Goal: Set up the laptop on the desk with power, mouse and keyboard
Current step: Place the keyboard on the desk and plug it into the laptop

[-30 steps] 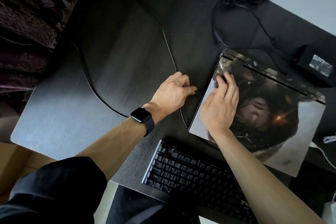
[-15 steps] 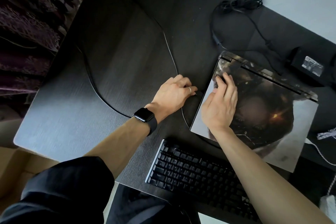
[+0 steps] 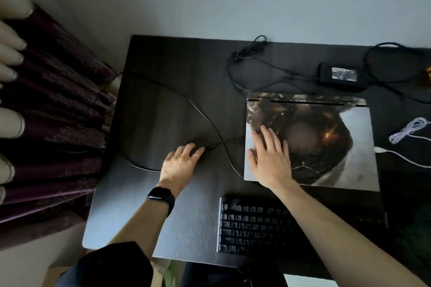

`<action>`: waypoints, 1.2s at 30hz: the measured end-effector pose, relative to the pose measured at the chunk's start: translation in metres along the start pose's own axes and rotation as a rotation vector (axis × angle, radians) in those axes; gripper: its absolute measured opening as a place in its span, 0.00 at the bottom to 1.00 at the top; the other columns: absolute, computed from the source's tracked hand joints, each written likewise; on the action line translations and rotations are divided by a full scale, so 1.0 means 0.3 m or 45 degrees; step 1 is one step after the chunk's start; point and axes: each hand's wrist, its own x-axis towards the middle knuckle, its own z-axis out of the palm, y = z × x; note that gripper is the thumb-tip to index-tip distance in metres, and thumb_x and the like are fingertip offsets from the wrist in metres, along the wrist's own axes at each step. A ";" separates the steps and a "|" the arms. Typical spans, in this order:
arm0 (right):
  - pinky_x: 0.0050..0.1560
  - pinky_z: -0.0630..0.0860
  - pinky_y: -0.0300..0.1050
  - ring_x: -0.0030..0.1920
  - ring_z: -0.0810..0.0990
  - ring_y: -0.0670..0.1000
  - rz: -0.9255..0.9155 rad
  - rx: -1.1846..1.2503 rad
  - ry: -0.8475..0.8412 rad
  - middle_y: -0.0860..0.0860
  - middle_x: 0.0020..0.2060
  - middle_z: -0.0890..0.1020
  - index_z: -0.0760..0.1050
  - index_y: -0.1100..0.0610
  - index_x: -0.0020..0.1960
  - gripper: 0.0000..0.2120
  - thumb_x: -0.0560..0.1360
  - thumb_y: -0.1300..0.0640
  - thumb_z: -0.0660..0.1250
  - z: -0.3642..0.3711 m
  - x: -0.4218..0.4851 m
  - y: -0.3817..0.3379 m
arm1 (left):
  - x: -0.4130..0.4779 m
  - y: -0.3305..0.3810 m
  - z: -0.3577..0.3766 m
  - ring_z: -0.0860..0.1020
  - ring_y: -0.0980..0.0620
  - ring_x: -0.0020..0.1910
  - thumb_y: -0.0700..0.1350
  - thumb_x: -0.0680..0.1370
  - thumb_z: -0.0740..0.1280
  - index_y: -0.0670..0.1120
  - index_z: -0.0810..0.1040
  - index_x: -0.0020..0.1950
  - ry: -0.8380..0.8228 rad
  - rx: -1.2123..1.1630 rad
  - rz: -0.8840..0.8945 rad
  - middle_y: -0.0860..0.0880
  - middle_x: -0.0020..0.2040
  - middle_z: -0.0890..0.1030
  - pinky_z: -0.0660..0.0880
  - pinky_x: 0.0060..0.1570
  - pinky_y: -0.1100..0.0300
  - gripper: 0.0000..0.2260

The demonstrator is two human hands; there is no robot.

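A closed laptop [image 3: 326, 147] with a printed picture on its lid lies on the dark desk [image 3: 163, 105]. My right hand [image 3: 268, 161] lies flat on the lid's left part, fingers spread. My left hand [image 3: 182, 163] rests on the desk left of the laptop, fingers nearly straight. Its fingertips touch a black cable [image 3: 224, 143] that runs to the laptop's left edge. A black keyboard [image 3: 254, 228] sits at the front of the desk, partly under my right forearm. The black power adapter [image 3: 342, 75] lies behind the laptop. No mouse is in view.
The adapter's lead lies in a loose coil [image 3: 247, 53] at the back of the desk. A thin black cable [image 3: 200, 107] crosses the desk from the left. A bundled white cable [image 3: 412, 128] lies right of the laptop. A dark curtain [image 3: 58, 112] hangs at the left.
My left hand has drawn back from the laptop's left edge and its fingers have straightened. My right hand stays on the lid. The view has tilted up toward the wall.
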 end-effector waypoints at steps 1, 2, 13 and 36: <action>0.75 0.60 0.67 0.80 0.58 0.55 -0.005 -0.005 -0.027 0.52 0.80 0.61 0.61 0.47 0.79 0.27 0.81 0.44 0.58 0.008 -0.044 0.009 | 0.013 -0.001 -0.018 0.78 0.46 0.57 0.36 0.69 0.73 0.53 0.74 0.71 -0.048 0.008 -0.041 0.48 0.64 0.76 0.78 0.51 0.51 0.32; 0.75 0.60 0.67 0.80 0.57 0.55 0.004 0.000 -0.040 0.51 0.80 0.60 0.61 0.45 0.79 0.27 0.81 0.44 0.58 0.015 -0.091 0.025 | 0.025 0.011 -0.039 0.77 0.46 0.58 0.37 0.72 0.71 0.52 0.71 0.73 -0.093 0.012 -0.066 0.48 0.65 0.74 0.77 0.53 0.52 0.31; 0.74 0.65 0.64 0.82 0.48 0.54 0.191 0.174 -0.098 0.51 0.82 0.50 0.53 0.40 0.80 0.35 0.79 0.56 0.65 0.045 -0.378 0.071 | -0.039 0.228 -0.018 0.65 0.47 0.73 0.47 0.77 0.60 0.46 0.52 0.81 -0.226 -0.020 -0.234 0.48 0.77 0.61 0.66 0.68 0.51 0.34; 0.72 0.68 0.50 0.73 0.68 0.53 0.999 0.674 0.942 0.49 0.74 0.70 0.70 0.52 0.74 0.24 0.79 0.55 0.67 -0.395 -1.076 0.136 | -0.250 0.812 -0.655 0.75 0.47 0.62 0.48 0.79 0.60 0.50 0.80 0.61 0.174 -0.251 0.857 0.54 0.66 0.75 0.71 0.63 0.50 0.14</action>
